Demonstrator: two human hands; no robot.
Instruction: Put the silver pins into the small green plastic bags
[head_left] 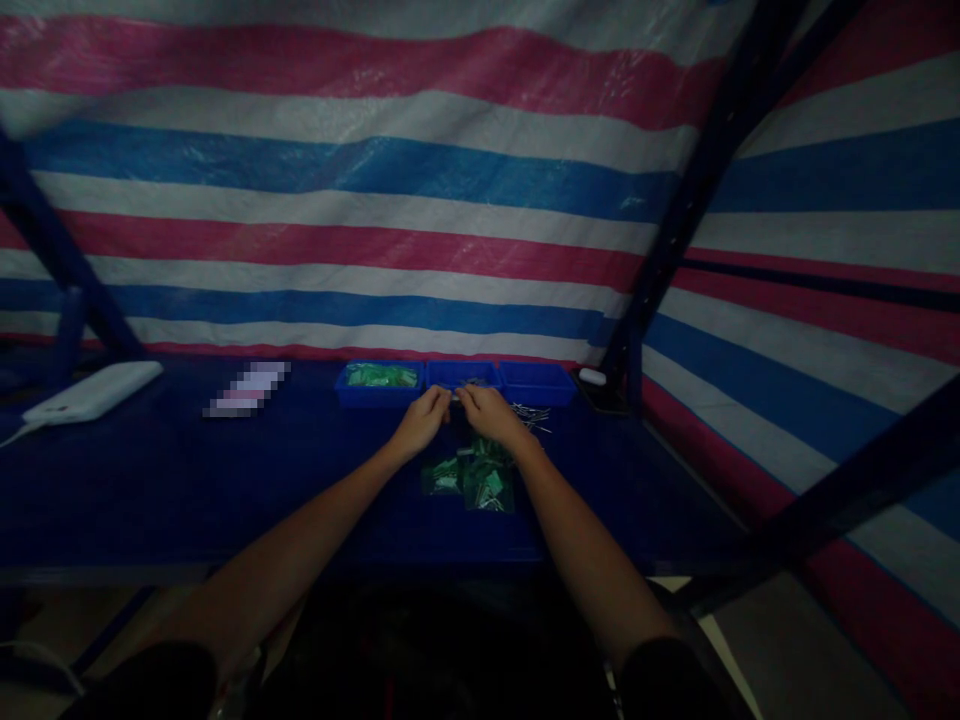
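My left hand [421,422] and my right hand [489,412] meet above the table, just in front of the middle blue bin [442,372]. Both are closed in a pinch, fingertips nearly touching. A small pale bit shows between them, too dim to name. Below my right hand lie small clear bags with green and white contents, one bag [490,490] nearer me and another bag [442,476] to its left. Thin metal pieces [534,416] lie loose in a pile just right of my right hand.
The left blue bin [379,398] holds green-tinted bags; a right blue bin [537,385] stands beside the middle one. Farther left are a pixelated flat item [247,390] and a white device [97,392] with a cable. A white case [592,377] sits near the right frame post [697,150].
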